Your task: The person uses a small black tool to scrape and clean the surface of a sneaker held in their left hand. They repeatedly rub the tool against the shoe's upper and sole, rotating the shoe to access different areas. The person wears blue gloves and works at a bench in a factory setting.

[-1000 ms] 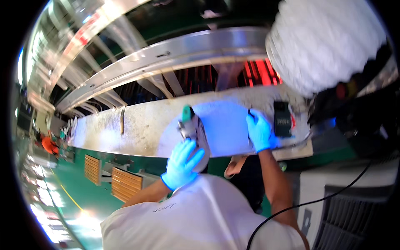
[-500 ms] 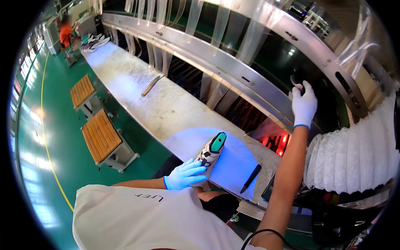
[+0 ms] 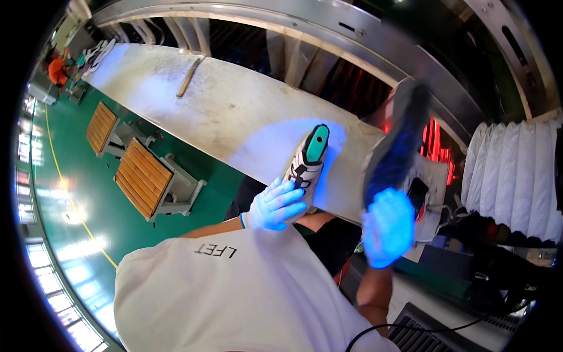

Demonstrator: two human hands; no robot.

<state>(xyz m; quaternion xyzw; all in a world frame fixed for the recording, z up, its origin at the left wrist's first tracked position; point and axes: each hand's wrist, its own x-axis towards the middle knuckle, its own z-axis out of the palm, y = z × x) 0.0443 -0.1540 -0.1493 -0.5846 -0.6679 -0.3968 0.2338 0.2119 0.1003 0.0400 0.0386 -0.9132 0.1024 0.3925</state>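
Note:
My left hand, in a white glove lit blue, is closed on the side of a black-and-white shoe upper. The upper is stretched over a teal shoe last with a hole in its top, and it tilts at the bench's near edge. My gloved right hand grips the near end of a long dark shoe sole with a paler edge. Motion smears the sole, and the fingers under it are partly hidden. It hangs over the right part of the bench, apart from the upper.
A pale workbench runs along a machine with hanging plastic strips and a red glow. A wooden-handled tool lies on it. A black phone-like object is at right. Slatted stands, a white duct and a distant person surround it.
My right hand has come back from the machine opening toward me and now carries the sole. The view has shifted. A black pen-like tool on the bench is now hidden.

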